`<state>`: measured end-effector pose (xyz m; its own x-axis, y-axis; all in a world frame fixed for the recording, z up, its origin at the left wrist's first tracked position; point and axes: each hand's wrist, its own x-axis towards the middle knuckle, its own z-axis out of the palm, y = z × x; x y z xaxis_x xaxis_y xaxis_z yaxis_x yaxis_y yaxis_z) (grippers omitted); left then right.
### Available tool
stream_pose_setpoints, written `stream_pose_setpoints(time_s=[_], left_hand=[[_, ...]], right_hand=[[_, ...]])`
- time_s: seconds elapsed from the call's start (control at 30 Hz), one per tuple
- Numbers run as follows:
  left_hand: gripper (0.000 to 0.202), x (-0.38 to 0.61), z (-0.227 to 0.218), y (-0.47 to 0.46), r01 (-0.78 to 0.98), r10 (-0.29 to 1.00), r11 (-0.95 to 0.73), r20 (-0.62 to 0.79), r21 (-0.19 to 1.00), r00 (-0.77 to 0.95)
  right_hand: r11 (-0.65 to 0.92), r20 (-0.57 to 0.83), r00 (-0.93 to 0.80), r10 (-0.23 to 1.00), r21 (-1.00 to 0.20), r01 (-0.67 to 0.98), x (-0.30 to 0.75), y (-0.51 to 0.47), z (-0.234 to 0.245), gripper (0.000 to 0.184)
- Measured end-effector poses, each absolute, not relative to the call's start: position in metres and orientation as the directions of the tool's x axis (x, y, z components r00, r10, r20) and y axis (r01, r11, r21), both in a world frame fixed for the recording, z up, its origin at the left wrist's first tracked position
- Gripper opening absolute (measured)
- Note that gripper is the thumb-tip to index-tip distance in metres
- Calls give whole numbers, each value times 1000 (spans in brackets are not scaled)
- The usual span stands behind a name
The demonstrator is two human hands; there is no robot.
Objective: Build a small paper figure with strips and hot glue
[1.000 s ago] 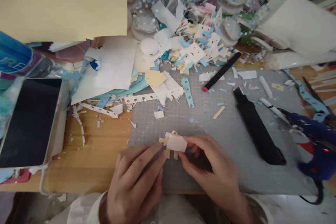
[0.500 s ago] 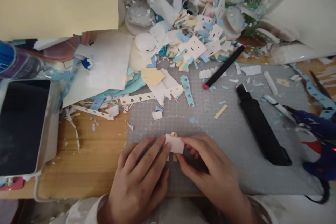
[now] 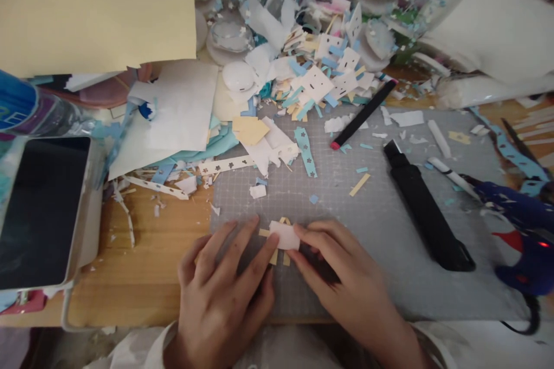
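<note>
A small white paper piece [image 3: 284, 235] with tan paper strips sticking out beneath it lies on the grey cutting mat [image 3: 381, 225] near its front edge. My left hand [image 3: 225, 294] rests flat on the mat with fingers stretched out, its fingertips touching the piece's left side. My right hand [image 3: 341, 277] pinches the piece's right edge between thumb and fingers.
A black utility knife [image 3: 426, 213] and a black marker with a red tip [image 3: 363, 115] lie on the mat. A blue glue gun [image 3: 523, 230] sits at the right. A tablet [image 3: 41, 213] stands at the left. Paper scraps [image 3: 311, 75] pile up at the back.
My left hand has spread flatter on the mat beside the paper piece. The piece has been lowered onto the mat; its tan strips show again at the left.
</note>
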<state>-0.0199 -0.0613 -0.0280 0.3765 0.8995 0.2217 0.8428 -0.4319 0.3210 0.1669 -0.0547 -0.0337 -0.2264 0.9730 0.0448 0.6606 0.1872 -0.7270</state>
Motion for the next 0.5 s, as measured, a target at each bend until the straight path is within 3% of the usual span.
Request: stream_pose_setpoints(time_s=[0.27, 0.5], left_hand=[[33, -19, -26, -60, 835, 917, -395, 223, 382, 332], [33, -30, -26, -56, 627, 929, -342, 150, 700, 340]], right_hand=[[200, 53, -238, 970, -730, 653, 166, -57, -37, 14], [264, 183, -191, 964, -724, 637, 162, -60, -42, 16]])
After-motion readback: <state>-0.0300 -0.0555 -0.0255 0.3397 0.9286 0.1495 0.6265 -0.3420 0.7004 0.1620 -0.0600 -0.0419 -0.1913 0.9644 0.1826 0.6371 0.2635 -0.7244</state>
